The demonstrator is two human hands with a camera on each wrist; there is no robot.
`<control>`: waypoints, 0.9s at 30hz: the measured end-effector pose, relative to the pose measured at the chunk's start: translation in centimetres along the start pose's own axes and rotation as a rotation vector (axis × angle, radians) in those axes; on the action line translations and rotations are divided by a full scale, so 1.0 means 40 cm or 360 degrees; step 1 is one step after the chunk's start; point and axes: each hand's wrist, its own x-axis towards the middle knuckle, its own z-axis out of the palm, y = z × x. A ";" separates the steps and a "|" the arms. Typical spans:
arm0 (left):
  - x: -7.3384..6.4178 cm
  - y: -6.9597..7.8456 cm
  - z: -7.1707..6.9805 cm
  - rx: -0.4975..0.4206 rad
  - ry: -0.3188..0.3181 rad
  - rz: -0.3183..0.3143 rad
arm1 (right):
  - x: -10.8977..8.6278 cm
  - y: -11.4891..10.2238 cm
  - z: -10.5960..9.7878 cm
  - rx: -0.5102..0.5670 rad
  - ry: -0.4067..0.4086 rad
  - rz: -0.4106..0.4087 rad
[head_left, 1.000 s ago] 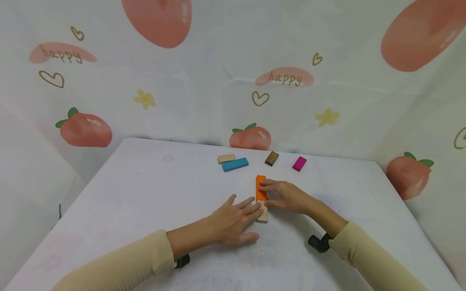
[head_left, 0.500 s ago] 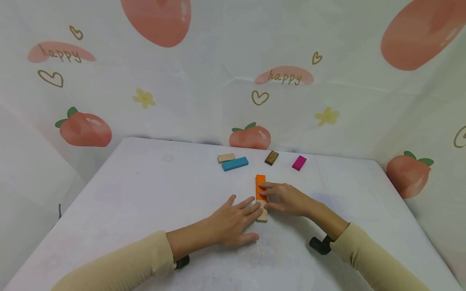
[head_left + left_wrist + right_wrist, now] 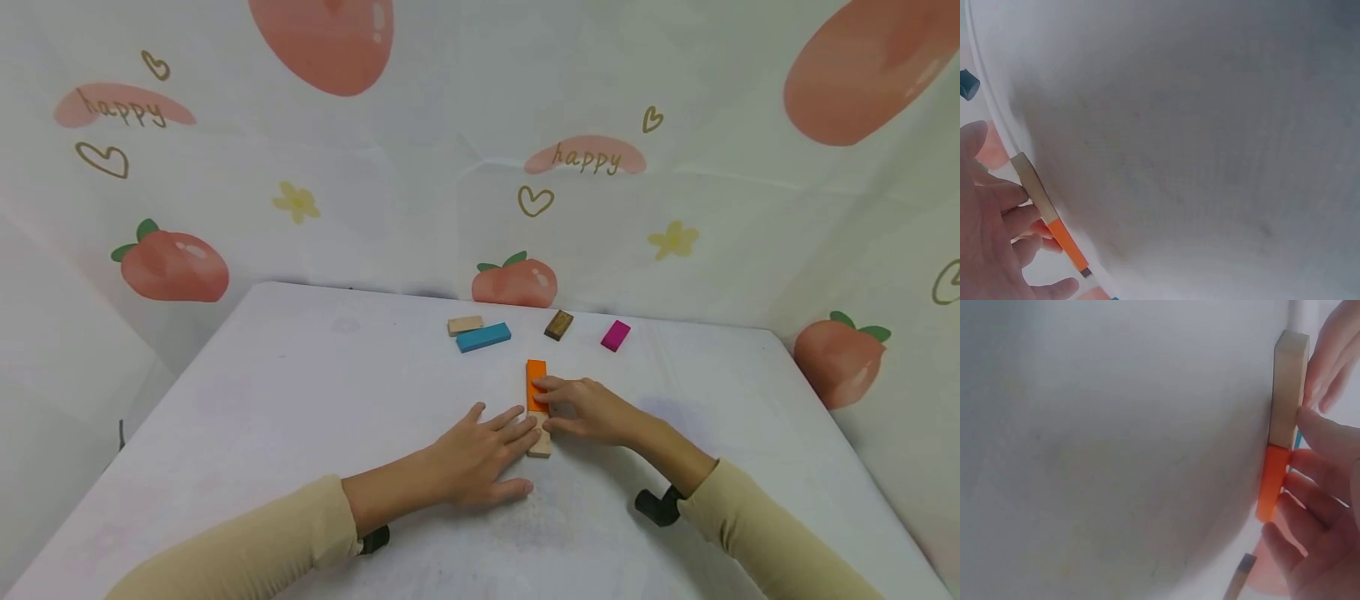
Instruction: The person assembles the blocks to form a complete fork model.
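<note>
In the head view an orange block [image 3: 536, 371] and a plain wooden block [image 3: 539, 451] lie end to end on the white table [image 3: 375, 375], the orange one farther away. My left hand [image 3: 483, 458] lies spread from the left, its fingertips on the plain block's top. From the right, my right hand [image 3: 596, 410] rests its fingertips on the orange block, with the thumb against the plain block's side. The right wrist view shows the two blocks' end faces touching. Fingers cover parts of both blocks' tops in the head view.
Toward the back edge lie a blue block [image 3: 483, 337] beside another plain block [image 3: 466, 325], a brown block [image 3: 558, 325] and a magenta block [image 3: 616, 336]. A printed cloth [image 3: 420, 167] hangs behind the table.
My right hand's fingers have shifted slightly toward me along the orange block. The left hand and both blocks look the same; the head view drifts a little.
</note>
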 end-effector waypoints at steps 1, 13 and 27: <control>0.000 0.000 0.000 -0.0006 -0.0001 0.0003 | 0.000 -0.002 0.000 0.0005 -0.0009 0.0015; 0.002 -0.033 -0.019 -0.0051 0.0015 -0.0082 | 0.000 -0.001 0.003 0.0010 -0.0008 0.0051; 0.031 -0.201 -0.018 -0.0177 0.0118 -0.0723 | 0.000 -0.005 0.002 0.0056 -0.0023 0.0118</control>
